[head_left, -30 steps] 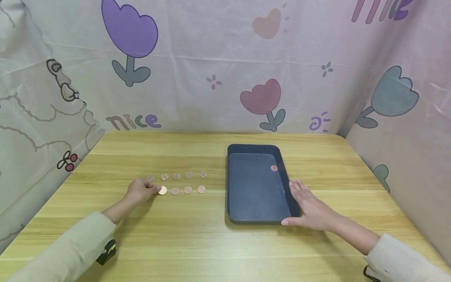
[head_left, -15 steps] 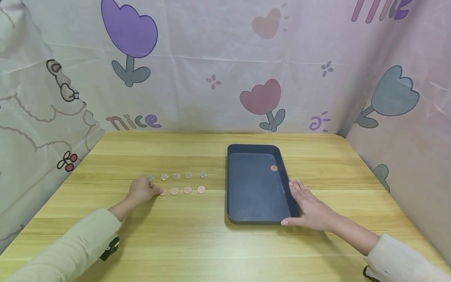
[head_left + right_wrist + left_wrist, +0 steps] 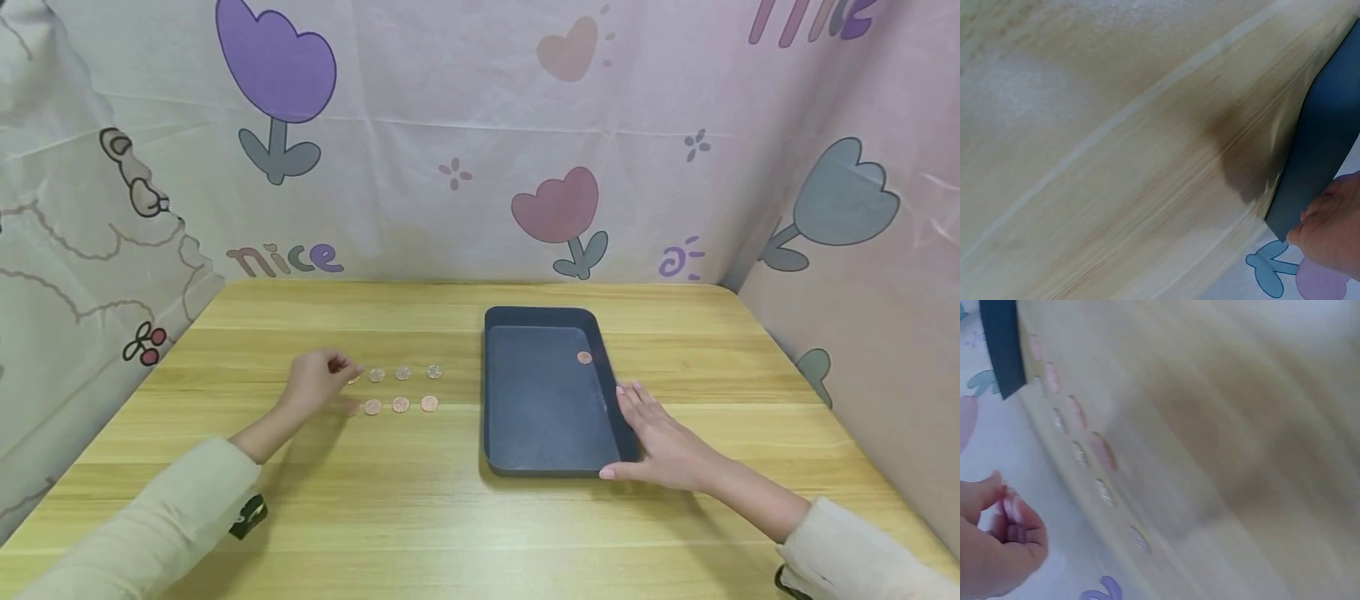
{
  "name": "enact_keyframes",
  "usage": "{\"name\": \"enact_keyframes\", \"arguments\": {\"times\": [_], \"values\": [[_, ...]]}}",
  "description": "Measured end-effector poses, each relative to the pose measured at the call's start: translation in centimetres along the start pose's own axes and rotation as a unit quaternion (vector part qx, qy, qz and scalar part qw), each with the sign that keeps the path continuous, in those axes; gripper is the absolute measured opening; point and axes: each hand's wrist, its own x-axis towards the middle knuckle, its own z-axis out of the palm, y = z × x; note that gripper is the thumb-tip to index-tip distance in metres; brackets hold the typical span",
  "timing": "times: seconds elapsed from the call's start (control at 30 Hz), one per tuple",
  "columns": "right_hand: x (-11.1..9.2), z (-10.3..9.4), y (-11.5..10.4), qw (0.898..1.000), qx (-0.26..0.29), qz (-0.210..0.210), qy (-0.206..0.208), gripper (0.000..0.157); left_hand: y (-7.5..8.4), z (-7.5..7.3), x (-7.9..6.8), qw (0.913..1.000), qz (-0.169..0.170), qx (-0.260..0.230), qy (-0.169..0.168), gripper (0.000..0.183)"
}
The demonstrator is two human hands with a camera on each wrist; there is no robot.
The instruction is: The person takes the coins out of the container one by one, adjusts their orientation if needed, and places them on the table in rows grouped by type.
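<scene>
In the head view, my left hand (image 3: 318, 379) is above the left end of the coin rows, its thumb and forefinger close together. Beneath its fingertips is a partly covered silver coin (image 3: 354, 380). More silver coins (image 3: 403, 372) make up the far row, and copper coins (image 3: 401, 404) the near one. In the left wrist view, the left thumb and forefinger (image 3: 1015, 509) come together at the tips; I cannot tell whether a coin is between them. My right hand (image 3: 663, 446) rests, fingers extended, against the right side of a dark rectangular tray (image 3: 551, 400).
One copper coin (image 3: 584, 357) lies inside the tray near its right wall. The wood-grain table (image 3: 420, 517) runs back to a patterned cloth (image 3: 420, 167), which also hangs along the left and right sides.
The left hand has risen and shifted right, from the leftmost copper coin to the silver row. That copper coin now lies slightly farther right. The right hand and tray have stayed put.
</scene>
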Motion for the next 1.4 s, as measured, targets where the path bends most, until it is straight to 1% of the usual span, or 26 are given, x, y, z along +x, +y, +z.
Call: {"name": "enact_keyframes", "arguments": {"times": [0.13,0.27,0.43,0.7,0.8,1.0,1.07,1.27,1.4], "values": [[0.0,0.0,0.1,1.000,-0.003,0.001,0.000,0.113,1.4,0.4,0.9,0.9990,0.015,-0.030,0.028,0.019],[-0.1,0.0,0.1,1.000,-0.003,0.001,0.002,0.113,2.9,1.1,1.7,0.9969,0.019,-0.066,0.038,0.019],[-0.3,0.2,0.2,1.000,-0.001,0.003,0.005,0.113,4.9,2.3,2.7,0.9931,0.028,-0.110,0.031,0.020],[-0.3,0.3,0.2,1.000,0.002,0.003,0.007,0.113,8.8,4.4,3.9,0.9871,0.045,-0.153,0.014,0.018],[-0.1,0.2,0.2,1.000,0.001,0.000,0.008,0.112,10.1,5.1,4.4,0.9844,0.056,-0.165,0.017,0.017],[0.1,0.2,0.3,1.000,-0.001,-0.005,0.007,0.113,12.5,6.5,5.4,0.9760,0.096,-0.191,0.041,0.017],[0.2,0.1,0.3,1.000,-0.001,-0.004,0.005,0.113,13.3,7.0,5.8,0.9726,0.104,-0.203,0.045,0.017],[0.2,0.1,0.3,1.000,0.000,-0.004,0.006,0.113,16.3,8.3,6.9,0.9650,0.116,-0.228,0.057,0.016],[0.2,0.1,0.3,1.000,0.000,-0.003,0.004,0.113,18.2,9.2,7.5,0.9589,0.121,-0.251,0.052,0.017]]}}
